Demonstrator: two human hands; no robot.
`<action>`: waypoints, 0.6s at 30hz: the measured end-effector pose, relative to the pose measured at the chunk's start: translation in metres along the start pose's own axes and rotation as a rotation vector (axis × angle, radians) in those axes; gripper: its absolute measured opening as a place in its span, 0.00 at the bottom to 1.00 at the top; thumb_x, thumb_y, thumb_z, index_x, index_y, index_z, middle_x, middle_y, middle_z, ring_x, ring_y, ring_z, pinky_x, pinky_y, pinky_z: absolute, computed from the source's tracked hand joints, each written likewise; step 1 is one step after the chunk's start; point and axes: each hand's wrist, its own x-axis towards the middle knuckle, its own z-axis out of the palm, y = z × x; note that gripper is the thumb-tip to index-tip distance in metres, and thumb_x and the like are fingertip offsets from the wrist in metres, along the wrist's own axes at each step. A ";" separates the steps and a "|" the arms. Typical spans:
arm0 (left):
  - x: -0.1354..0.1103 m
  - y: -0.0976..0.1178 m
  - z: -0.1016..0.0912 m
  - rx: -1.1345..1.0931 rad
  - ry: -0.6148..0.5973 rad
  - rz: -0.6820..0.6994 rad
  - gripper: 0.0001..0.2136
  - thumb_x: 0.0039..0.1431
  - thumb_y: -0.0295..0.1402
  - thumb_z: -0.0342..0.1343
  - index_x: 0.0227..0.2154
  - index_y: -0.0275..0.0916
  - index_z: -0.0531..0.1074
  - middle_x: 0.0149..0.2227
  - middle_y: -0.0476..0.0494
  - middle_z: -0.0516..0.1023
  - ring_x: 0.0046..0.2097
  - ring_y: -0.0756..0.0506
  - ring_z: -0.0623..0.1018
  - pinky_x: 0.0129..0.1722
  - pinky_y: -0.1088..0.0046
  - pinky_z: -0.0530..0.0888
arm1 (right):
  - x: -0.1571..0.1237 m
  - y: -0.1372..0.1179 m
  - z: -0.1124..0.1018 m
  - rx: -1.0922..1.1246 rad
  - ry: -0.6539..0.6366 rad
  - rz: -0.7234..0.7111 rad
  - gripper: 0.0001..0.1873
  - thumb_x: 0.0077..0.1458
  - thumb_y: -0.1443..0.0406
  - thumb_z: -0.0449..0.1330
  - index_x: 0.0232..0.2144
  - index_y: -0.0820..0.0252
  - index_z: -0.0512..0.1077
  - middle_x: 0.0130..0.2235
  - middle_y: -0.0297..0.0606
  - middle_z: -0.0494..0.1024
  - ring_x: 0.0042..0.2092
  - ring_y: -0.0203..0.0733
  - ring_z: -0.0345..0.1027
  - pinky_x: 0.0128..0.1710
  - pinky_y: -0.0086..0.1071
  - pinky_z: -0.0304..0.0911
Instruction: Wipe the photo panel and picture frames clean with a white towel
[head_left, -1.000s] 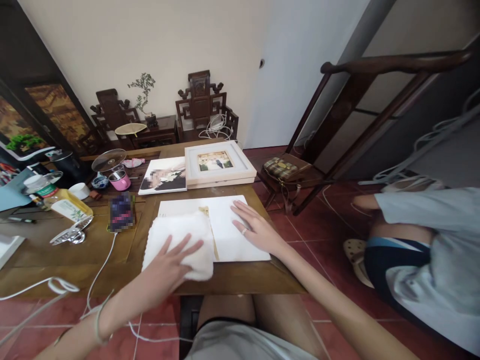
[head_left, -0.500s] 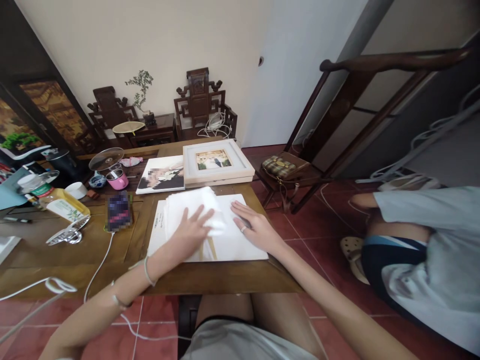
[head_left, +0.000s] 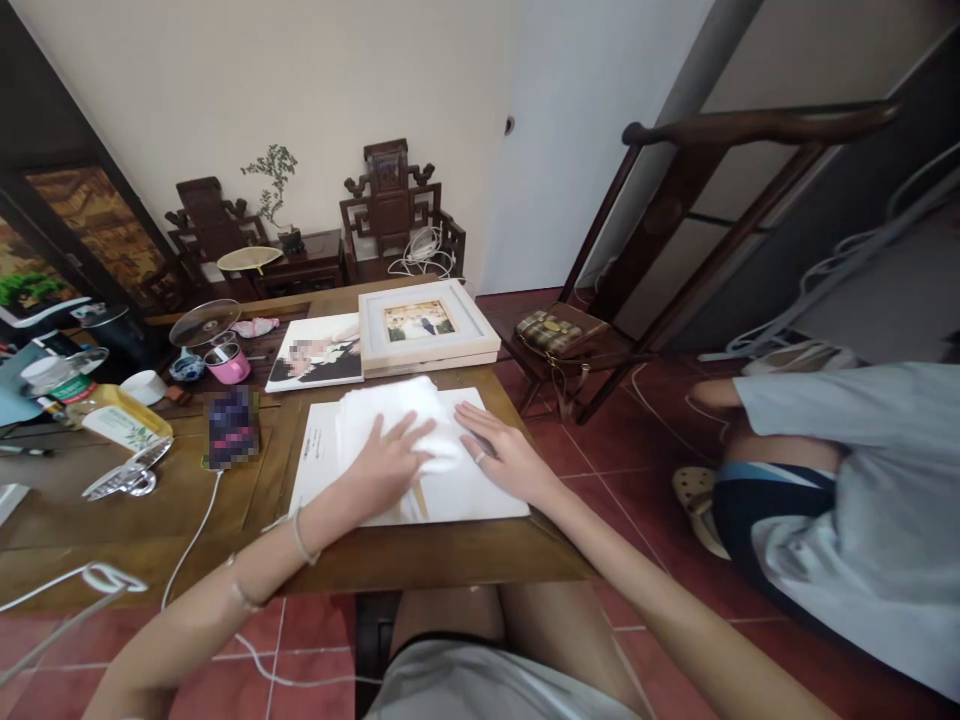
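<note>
A folded white cloth lies on a flat white board near the table's front edge. Small dark print shows at the board's left side, and a tan mark near its front. My left hand rests on the cloth, fingers spread, palm down. Flat on the board's right part is my right hand, its fingers stretched out and touching or very near the cloth's right edge. A ring is on one of its fingers. Both hands hide parts of the cloth and board.
Behind the board lie a framed photo and a photo panel. To the left are a phone on a white cable, a pink mug, and an oil bottle. A person sits at right, beside a chair holding a bag.
The view has shifted slightly, moving the scene a little left. Both hands stay on the cloth and board in nearly the same pose.
</note>
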 end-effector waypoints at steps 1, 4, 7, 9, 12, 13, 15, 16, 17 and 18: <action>0.011 -0.005 -0.001 0.001 0.010 -0.035 0.14 0.65 0.28 0.52 0.52 0.44 0.72 0.67 0.41 0.57 0.67 0.33 0.56 0.59 0.38 0.58 | 0.000 0.000 0.000 0.002 -0.001 -0.005 0.23 0.61 0.63 0.51 0.56 0.64 0.70 0.60 0.49 0.68 0.63 0.52 0.58 0.63 0.51 0.54; 0.035 -0.009 -0.003 0.009 0.044 -0.081 0.14 0.67 0.33 0.50 0.54 0.44 0.71 0.66 0.39 0.57 0.67 0.31 0.56 0.59 0.39 0.59 | 0.001 0.002 0.000 0.021 0.008 -0.026 0.22 0.60 0.64 0.52 0.55 0.60 0.71 0.60 0.47 0.68 0.63 0.52 0.57 0.63 0.52 0.54; 0.036 0.003 0.000 0.065 0.042 -0.096 0.13 0.68 0.32 0.49 0.49 0.41 0.75 0.65 0.39 0.60 0.65 0.31 0.60 0.59 0.41 0.62 | 0.001 0.005 0.001 0.050 0.019 -0.052 0.24 0.58 0.68 0.52 0.56 0.56 0.70 0.60 0.43 0.68 0.63 0.52 0.57 0.64 0.54 0.53; 0.023 0.021 0.006 0.108 0.058 -0.073 0.12 0.67 0.31 0.49 0.44 0.40 0.77 0.64 0.39 0.62 0.64 0.31 0.63 0.58 0.43 0.64 | 0.001 0.007 0.001 0.067 0.030 -0.050 0.26 0.57 0.70 0.51 0.57 0.55 0.69 0.60 0.41 0.68 0.63 0.51 0.58 0.64 0.53 0.53; -0.010 0.052 0.020 0.133 0.165 0.001 0.12 0.68 0.32 0.48 0.45 0.42 0.76 0.64 0.44 0.63 0.63 0.33 0.64 0.59 0.48 0.65 | 0.001 0.006 0.001 0.071 0.042 -0.024 0.25 0.57 0.70 0.51 0.57 0.57 0.69 0.60 0.42 0.69 0.63 0.50 0.58 0.64 0.52 0.53; -0.022 0.062 0.024 0.137 0.207 0.032 0.12 0.68 0.33 0.49 0.46 0.43 0.76 0.64 0.45 0.64 0.63 0.34 0.64 0.59 0.49 0.65 | 0.001 0.005 0.000 0.066 0.042 -0.018 0.25 0.58 0.70 0.51 0.57 0.58 0.69 0.60 0.43 0.69 0.63 0.49 0.58 0.64 0.52 0.53; -0.040 0.074 0.029 0.129 0.233 0.061 0.11 0.67 0.34 0.50 0.47 0.43 0.76 0.64 0.46 0.63 0.63 0.35 0.64 0.59 0.52 0.65 | 0.002 0.004 0.000 0.062 0.040 -0.020 0.24 0.58 0.70 0.50 0.56 0.59 0.70 0.60 0.43 0.69 0.63 0.49 0.58 0.65 0.51 0.52; -0.044 0.076 0.028 0.114 0.224 0.080 0.11 0.67 0.34 0.50 0.45 0.43 0.76 0.64 0.46 0.63 0.63 0.35 0.65 0.58 0.53 0.66 | 0.002 0.004 0.000 0.064 0.040 -0.022 0.24 0.59 0.69 0.50 0.56 0.59 0.70 0.60 0.43 0.69 0.64 0.49 0.58 0.65 0.52 0.52; -0.044 0.075 0.025 0.095 0.201 0.093 0.10 0.67 0.35 0.51 0.43 0.44 0.77 0.64 0.46 0.63 0.63 0.35 0.66 0.58 0.54 0.66 | 0.002 0.003 0.000 0.069 0.042 -0.022 0.24 0.59 0.69 0.50 0.56 0.59 0.70 0.60 0.42 0.69 0.63 0.49 0.58 0.65 0.52 0.52; -0.041 0.071 0.020 0.075 0.170 0.100 0.10 0.67 0.35 0.51 0.41 0.44 0.78 0.64 0.46 0.63 0.63 0.35 0.66 0.58 0.54 0.67 | 0.002 0.003 0.000 0.074 0.043 -0.018 0.23 0.59 0.68 0.50 0.56 0.58 0.70 0.60 0.42 0.69 0.63 0.49 0.58 0.65 0.52 0.52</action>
